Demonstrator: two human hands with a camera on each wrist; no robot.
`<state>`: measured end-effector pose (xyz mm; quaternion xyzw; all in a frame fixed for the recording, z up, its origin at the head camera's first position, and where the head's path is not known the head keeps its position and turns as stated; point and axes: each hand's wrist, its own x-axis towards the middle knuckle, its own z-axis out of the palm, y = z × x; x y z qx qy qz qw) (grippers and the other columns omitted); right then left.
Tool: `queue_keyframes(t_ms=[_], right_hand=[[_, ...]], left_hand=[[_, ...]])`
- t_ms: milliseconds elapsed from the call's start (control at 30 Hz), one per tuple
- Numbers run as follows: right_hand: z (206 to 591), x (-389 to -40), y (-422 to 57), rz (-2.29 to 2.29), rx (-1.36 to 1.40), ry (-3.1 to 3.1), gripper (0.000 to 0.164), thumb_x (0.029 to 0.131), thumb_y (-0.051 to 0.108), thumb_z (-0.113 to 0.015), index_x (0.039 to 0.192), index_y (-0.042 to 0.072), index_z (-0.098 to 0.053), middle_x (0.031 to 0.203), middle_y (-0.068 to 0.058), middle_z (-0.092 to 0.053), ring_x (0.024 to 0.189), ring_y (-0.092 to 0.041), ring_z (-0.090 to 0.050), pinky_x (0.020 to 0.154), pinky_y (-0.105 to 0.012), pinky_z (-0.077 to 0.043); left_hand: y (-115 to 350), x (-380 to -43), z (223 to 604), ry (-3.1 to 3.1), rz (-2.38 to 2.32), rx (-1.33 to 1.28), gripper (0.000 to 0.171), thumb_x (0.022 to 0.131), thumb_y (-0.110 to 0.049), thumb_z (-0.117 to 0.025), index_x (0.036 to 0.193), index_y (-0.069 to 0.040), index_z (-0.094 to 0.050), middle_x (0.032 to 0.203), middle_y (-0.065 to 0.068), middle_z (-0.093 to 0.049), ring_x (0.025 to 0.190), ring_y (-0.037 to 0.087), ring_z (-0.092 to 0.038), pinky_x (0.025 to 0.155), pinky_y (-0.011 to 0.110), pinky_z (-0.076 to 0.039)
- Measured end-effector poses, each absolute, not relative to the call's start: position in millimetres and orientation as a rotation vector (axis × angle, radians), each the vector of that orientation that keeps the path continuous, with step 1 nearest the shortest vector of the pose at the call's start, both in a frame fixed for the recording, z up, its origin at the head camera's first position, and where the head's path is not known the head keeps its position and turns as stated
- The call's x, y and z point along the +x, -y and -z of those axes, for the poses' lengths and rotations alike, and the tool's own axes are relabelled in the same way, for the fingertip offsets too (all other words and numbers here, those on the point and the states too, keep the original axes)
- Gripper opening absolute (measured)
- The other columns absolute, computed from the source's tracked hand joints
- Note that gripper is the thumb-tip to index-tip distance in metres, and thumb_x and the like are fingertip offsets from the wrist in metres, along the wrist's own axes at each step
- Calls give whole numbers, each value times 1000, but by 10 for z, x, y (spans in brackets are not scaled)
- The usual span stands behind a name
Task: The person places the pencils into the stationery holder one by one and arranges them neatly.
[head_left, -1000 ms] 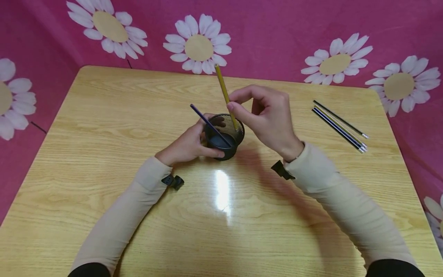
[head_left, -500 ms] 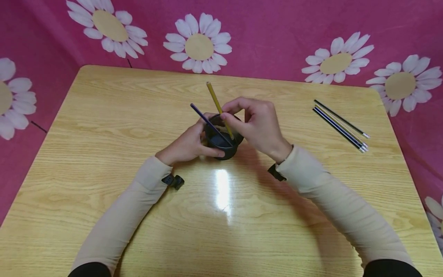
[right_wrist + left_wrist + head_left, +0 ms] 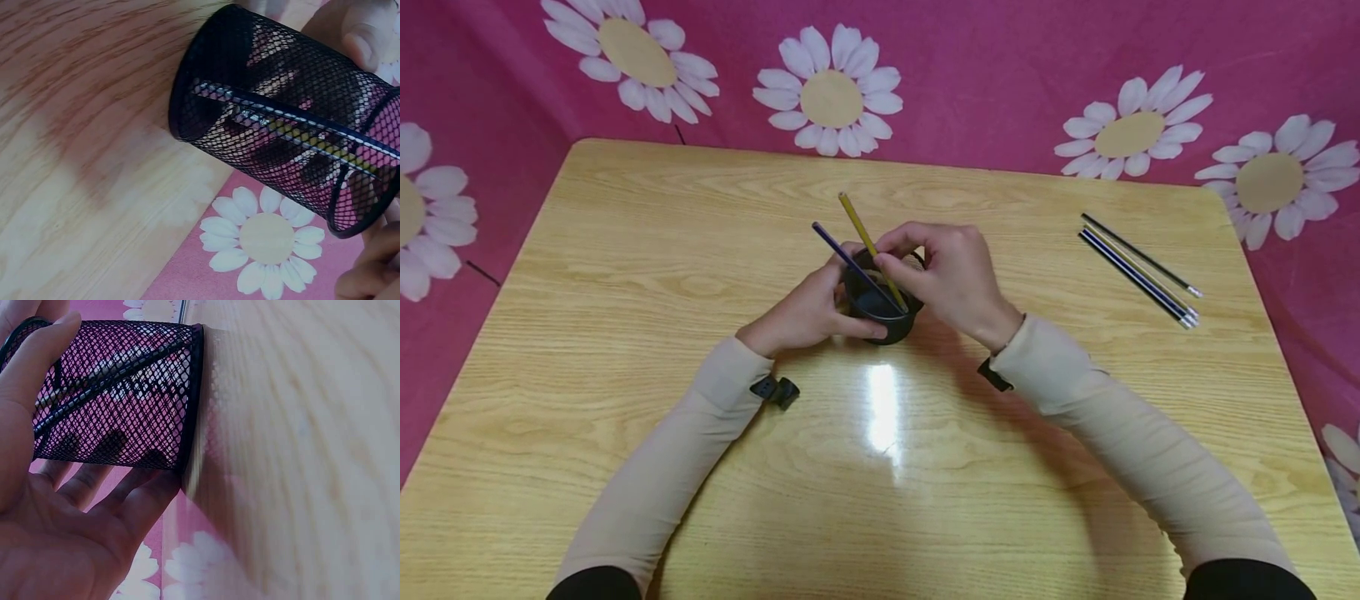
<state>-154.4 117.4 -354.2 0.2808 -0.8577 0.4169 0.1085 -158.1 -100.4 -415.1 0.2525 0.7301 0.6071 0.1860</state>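
Observation:
In the head view a black mesh pencil cup [image 3: 895,331] stands on the wooden table, and my left hand [image 3: 797,318] grips its left side. The left wrist view has the thumb [image 3: 49,350] and fingers on either side of the mesh [image 3: 134,394]. A dark blue pencil [image 3: 832,242] leans in the cup toward the back left. Above the rim my right hand [image 3: 958,279] pinches a yellow pencil [image 3: 855,218] between thumb and forefinger. Its lower part is inside the cup, beside the blue pencil, visible through the mesh in the right wrist view.
Several more pencils [image 3: 1135,275] lie together on the right of the table [image 3: 625,250], white-tipped ends toward the front right. A pink cloth [image 3: 977,83] printed with white daisies hangs behind the table's far edge. Each wrist carries a small black camera [image 3: 777,392].
My right hand has moved left and down with the yellow pencil, whose lower end has sunk deeper into the cup. The left hand and the cup have stayed in place.

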Motion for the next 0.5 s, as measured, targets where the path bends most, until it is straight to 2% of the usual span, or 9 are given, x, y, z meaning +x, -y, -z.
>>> queue_keyframes(t_ms=[333,500], right_hand=[[3548,-1567,-1132,-1087,807,2617,10,100,14,-82,104,6,-85,90,-4,-81,58,-14,-53,53,-29,-27],[3556,-1586,-1089,-1043,834,2623,10,98,13,-84,104,6,-86,89,-4,-81,72,-16,-71,57,-31,-31]], left_hand=[[1021,-1594,4177,-2047,-1699,699,81,87,3,-92,148,-5,-39,148,12,-59,136,24,-58,122,40,-38],[1018,-1582,4155,-2008,-1716,677,88,87,6,-90,156,-2,-35,153,14,-55,141,23,-54,124,37,-36]])
